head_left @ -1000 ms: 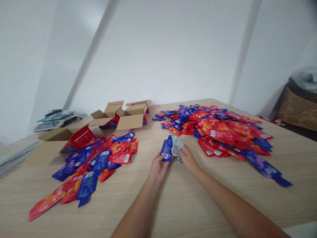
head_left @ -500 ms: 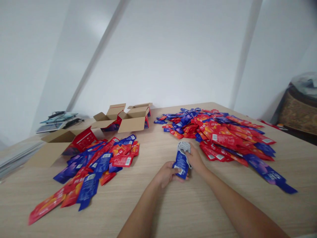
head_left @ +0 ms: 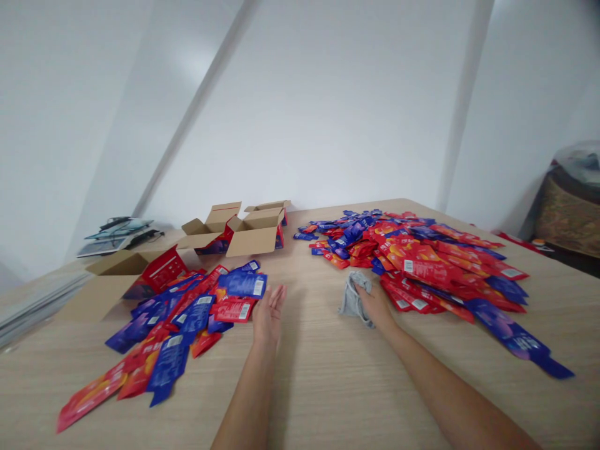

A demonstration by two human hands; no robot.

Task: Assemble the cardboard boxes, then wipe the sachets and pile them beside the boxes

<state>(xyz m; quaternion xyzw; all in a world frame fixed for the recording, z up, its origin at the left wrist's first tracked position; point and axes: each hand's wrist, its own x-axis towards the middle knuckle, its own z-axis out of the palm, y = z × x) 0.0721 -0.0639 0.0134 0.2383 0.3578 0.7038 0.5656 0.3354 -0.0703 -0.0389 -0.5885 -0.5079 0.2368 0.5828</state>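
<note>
My left hand [head_left: 269,314] is beside the left-hand pile, its fingers stretched out and apart. Just to its left, a blue packet [head_left: 242,284] with a white barcode label lies on top of red and blue packets [head_left: 192,312]. My right hand [head_left: 376,306] is closed on a crumpled grey cloth [head_left: 354,297] in the middle of the table, to the left of the larger packet pile. Its fingertips are partly hidden in the cloth's folds.
A large heap of red and blue packets [head_left: 422,256] spreads over the right side. Open cardboard boxes [head_left: 253,242] stand at the back, and another open box [head_left: 105,284] is at left. Flat items with cords [head_left: 117,235] lie behind it on the wooden table [head_left: 319,387].
The blue packet has gone from between my hands to the left pile, and my left hand has opened beside it. My right hand stays on the cloth, now lower on the table.
</note>
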